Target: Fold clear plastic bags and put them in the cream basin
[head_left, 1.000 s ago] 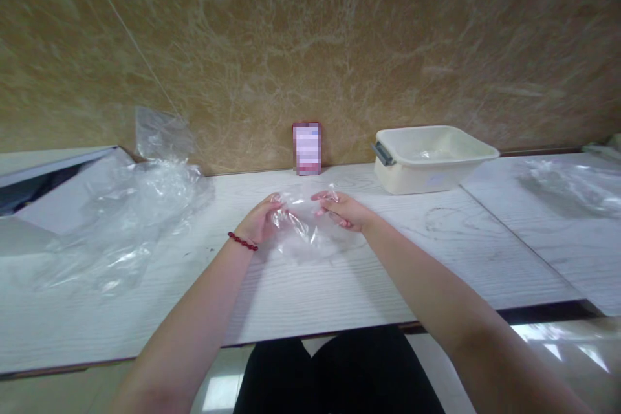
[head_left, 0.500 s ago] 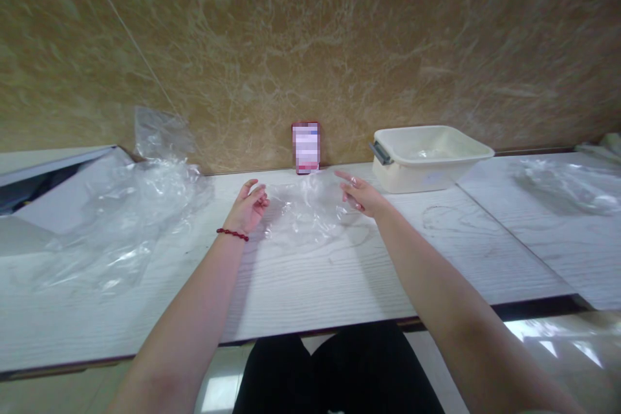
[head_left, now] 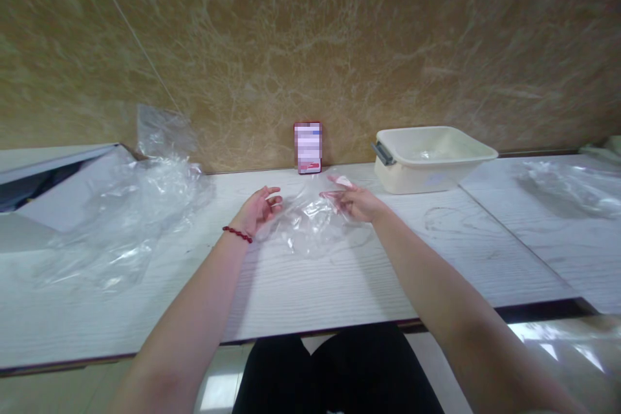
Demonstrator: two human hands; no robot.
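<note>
A clear plastic bag (head_left: 310,226), crumpled and shiny, lies on the white wood-grain table between my hands. My left hand (head_left: 262,210), with a red beaded bracelet at the wrist, is at the bag's left edge. Its fingers are loosely curved and apart, with nothing plainly gripped. My right hand (head_left: 358,202) is at the bag's right side, fingers stretched out and apart. Film covers part of those fingers; whether they are inside the bag or behind it, I cannot tell.
A phone (head_left: 308,147) with a blurred screen leans on the brown marbled wall. To its right stands a cream plastic tub (head_left: 427,174) with a grey handle. More clear plastic (head_left: 145,207) is heaped beside a white box (head_left: 72,197) at left; another clear plastic bundle (head_left: 577,187) lies far right.
My left hand has shifted slightly right. My right hand's fingers have moved left, further over the bag. The bag is more bunched and raised between the hands.
</note>
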